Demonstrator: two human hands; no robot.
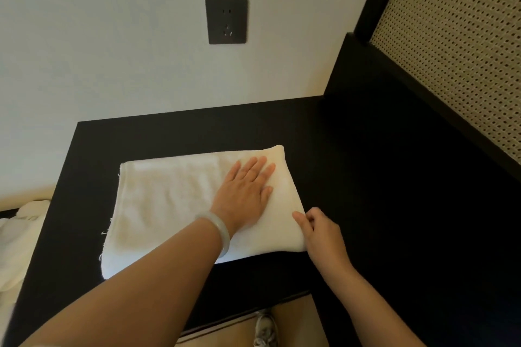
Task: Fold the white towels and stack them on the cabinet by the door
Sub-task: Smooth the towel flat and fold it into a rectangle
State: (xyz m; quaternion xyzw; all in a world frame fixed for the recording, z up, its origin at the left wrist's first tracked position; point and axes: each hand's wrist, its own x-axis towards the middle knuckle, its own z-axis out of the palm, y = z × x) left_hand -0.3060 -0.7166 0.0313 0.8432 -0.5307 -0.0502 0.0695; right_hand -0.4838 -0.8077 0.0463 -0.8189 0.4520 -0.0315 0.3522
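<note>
A folded white towel (180, 200) lies in the middle of the frame on the flat black top of a cabinet (366, 177), with its long side running left to right. Loose threads hang from its left edge.

The left hand (245, 191) comes in from the lower left and lies flat, palm down, on the right half of the towel. Its fingers are straight and close together and point toward the upper right, and it holds nothing. A pale bracelet (222, 231) sits on that wrist.

The right hand (321, 234) comes in from the lower right and rests at the towel's right edge, close to its near right corner. One finger reaches onto the cloth and the others are curled in beside it. Whether it actually has hold of the edge cannot be told.

On the pale wall behind the cabinet, in the upper middle of the frame, is a dark wall socket (227, 20). A woven cane panel (456, 51) in a black frame fills the upper right. More white cloth (17, 236) lies bunched at the lower left edge, off the cabinet top. A light shoe (265, 329) shows at the bottom centre, on a tan floor
</note>
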